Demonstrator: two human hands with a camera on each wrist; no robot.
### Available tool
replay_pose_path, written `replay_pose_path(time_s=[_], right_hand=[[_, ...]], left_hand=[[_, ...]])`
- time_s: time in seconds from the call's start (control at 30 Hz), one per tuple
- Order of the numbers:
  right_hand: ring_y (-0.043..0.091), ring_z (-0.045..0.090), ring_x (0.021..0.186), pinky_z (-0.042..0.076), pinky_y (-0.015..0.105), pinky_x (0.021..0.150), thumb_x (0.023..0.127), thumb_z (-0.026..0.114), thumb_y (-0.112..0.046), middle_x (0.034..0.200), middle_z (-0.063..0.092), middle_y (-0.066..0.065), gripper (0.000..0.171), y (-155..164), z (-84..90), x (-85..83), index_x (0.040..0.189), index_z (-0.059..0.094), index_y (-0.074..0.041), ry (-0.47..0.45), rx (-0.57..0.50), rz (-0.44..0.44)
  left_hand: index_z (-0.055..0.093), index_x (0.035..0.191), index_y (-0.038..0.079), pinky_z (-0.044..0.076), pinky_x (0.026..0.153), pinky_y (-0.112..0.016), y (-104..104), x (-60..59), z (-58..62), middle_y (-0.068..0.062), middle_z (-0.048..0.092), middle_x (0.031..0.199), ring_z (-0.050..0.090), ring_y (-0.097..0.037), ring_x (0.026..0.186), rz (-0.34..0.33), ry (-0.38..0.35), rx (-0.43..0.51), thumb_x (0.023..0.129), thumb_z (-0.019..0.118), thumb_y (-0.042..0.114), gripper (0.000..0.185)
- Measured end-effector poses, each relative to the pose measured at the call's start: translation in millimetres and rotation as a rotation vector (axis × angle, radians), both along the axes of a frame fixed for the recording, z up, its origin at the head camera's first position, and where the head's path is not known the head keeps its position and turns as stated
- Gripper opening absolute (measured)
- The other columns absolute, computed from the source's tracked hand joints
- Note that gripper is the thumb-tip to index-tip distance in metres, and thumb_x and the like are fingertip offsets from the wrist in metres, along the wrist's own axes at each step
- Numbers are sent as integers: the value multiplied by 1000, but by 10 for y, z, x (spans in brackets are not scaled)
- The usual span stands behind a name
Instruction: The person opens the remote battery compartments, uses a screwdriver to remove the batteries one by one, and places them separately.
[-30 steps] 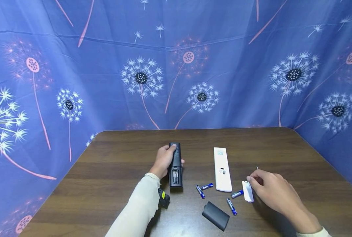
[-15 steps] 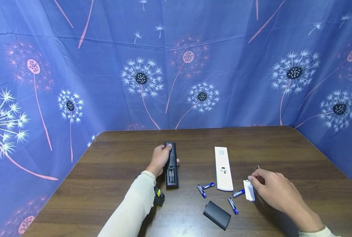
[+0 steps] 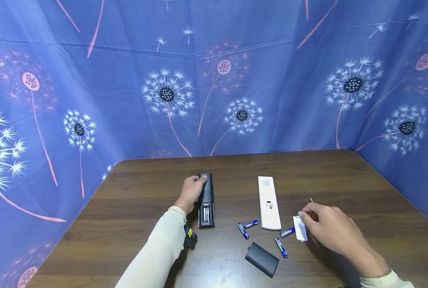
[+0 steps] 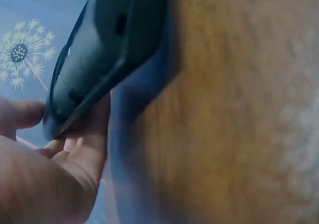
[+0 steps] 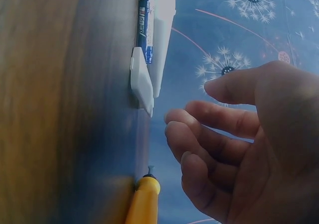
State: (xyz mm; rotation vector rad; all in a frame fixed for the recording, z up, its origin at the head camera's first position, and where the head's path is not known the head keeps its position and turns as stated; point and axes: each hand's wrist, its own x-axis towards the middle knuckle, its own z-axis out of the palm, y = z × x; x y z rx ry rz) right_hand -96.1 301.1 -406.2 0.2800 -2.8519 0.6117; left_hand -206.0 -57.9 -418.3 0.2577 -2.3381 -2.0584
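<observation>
In the lower middle of the head view the left hand (image 3: pixel 191 193) curled its grip round the far end of the black remote (image 3: pixel 205 199), which lay on the tabletop (image 3: pixel 135 208) with its battery bay open and facing up. To the lower right the right hand (image 3: pixel 329 227) hovered with loosely bent fingers (image 5: pixel 199 127) just beside the small white cover (image 3: pixel 300 229), holding nothing; the wrist view showed a gap between fingertips and cover. The white remote (image 3: pixel 269 203) lay between the hands, with four loose batteries (image 3: pixel 251 224) and the black cover (image 3: pixel 262 260) near its lower end. The step in hand looked like refitting the remotes; the next move would probably call for pinching the thin white cover by its edges, since it lay flat.
</observation>
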Motion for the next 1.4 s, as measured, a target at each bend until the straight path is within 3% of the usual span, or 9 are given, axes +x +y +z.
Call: replay_pose_path(time_s=[0.2, 0.4, 0.67, 0.9, 1.13, 1.4], right_hand=[[13, 46, 61, 33, 34, 51, 98, 65, -25, 68, 52, -8, 12, -18, -5, 13, 95, 72, -16, -16, -10, 2], [13, 46, 60, 33, 34, 50, 98, 64, -25, 66, 52, -8, 12, -16, -19, 42, 97, 72, -15, -30, -11, -5], [13, 47, 61, 34, 34, 51, 99, 63, -25, 70, 55, -8, 14, 12, -5, 24, 99, 72, -14, -52, -18, -4], [13, 48, 61, 35, 33, 51, 99, 63, -26, 69, 55, -8, 14, 18, -56, 35, 99, 72, -14, -82, -29, -12], [13, 48, 62, 34, 34, 52, 98, 64, -26, 69, 54, -8, 15, 62, -68, 45, 99, 73, -14, -42, -14, -25], [13, 49, 62, 37, 33, 53, 95, 67, -21, 70, 58, -9, 10, -14, -15, -18, 97, 73, -14, -15, -17, -21]], left_hand=[[61, 119, -7, 58, 72, -37, -62, -36, -32, -16, 62, 101, 63, -23, 83, 0, -14, -96, 104, 54, 21, 33], [58, 125, -9, 58, 80, -43, -107, -20, -19, -22, 62, 111, 66, -29, 94, -51, -30, -167, 106, 51, 19, 35], [60, 124, -12, 59, 78, -40, -86, -47, -19, -23, 65, 110, 69, -29, 92, -85, -27, -189, 105, 54, 17, 35], [63, 119, -12, 59, 78, -40, -62, -67, -56, -24, 65, 109, 69, -31, 94, -83, -51, -264, 103, 57, 16, 32], [63, 120, -12, 59, 75, -38, -35, -79, -51, -27, 65, 111, 71, -33, 93, -102, -44, -295, 102, 59, 15, 33], [62, 121, -12, 60, 71, -36, -70, -124, -20, -28, 65, 109, 72, -32, 87, -68, -26, -340, 101, 61, 13, 33]])
